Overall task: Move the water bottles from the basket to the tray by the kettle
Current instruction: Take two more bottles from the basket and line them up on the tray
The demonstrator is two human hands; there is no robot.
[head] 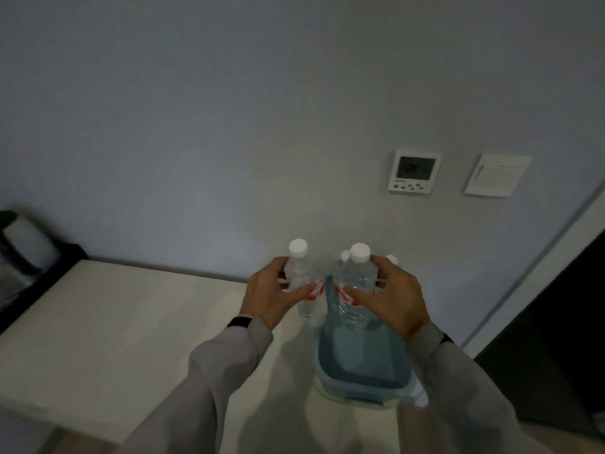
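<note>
The left hand (273,291) is wrapped around 1 clear water bottle (298,273) with a white cap, held upright just left of the blue basket (360,365). The right hand (391,294) is closed around a second water bottle (357,283), upright above the basket's far end. The red-and-white labels on both are too blurred to read. 2 more white caps (392,258) show behind the right hand.

The basket sits on a pale counter (114,316) against a plain grey wall (229,126). At the counter's far left a kettle (26,244) stands on a dark tray (65,257). On the wall hang a thermostat (414,172), its display digits illegible, and a white switch (497,175).
</note>
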